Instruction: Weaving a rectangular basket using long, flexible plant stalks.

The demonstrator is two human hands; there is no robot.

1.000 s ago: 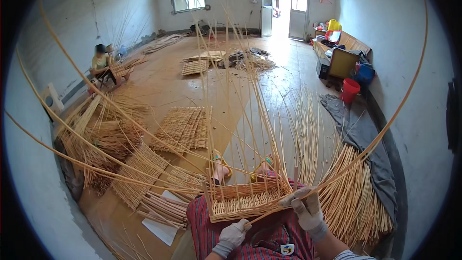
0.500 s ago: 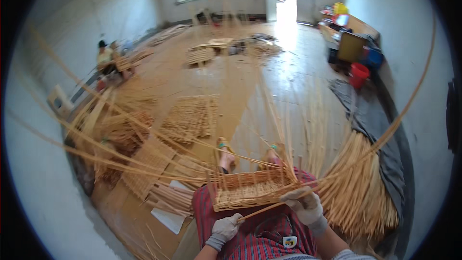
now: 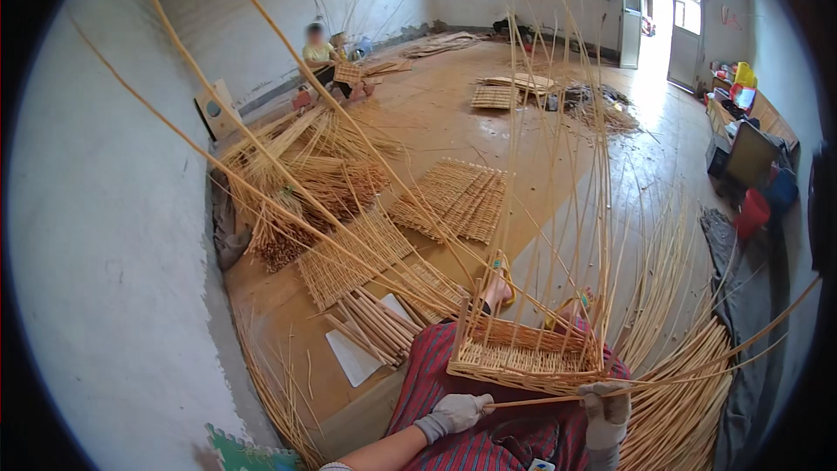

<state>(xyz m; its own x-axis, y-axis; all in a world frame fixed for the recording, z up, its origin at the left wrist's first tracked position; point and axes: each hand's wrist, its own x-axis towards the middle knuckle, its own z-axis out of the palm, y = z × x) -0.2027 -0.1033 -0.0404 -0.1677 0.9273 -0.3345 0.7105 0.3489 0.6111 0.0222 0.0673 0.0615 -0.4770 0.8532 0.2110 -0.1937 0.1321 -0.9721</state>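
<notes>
A partly woven wicker basket [image 3: 523,358] rests across my lap, with long upright rods standing out of its sides. My left hand [image 3: 455,413], in a pale work glove, is closed around one end of a wicker rod [image 3: 536,401] just below the basket's near edge. That rod runs right to my gloved right hand [image 3: 608,419], whose fingers close around it at the basket's near right corner. Past this hand, rods stretch out to the right. A striped red cloth [image 3: 436,375] covers my lap beneath the basket.
Loose rods [image 3: 689,392] lie in a large pile at right, beside a grey cloth [image 3: 728,296]. Woven panels [image 3: 458,201], short sticks [image 3: 379,323] and rod bundles [image 3: 305,174] lie to the left. Another person [image 3: 321,57] sits by the far-left wall. A red bucket [image 3: 751,214] stands at right.
The view has turned left, so the room, basket and hands sit farther right in the picture. Both hands still hold the rod along the basket's near edge.
</notes>
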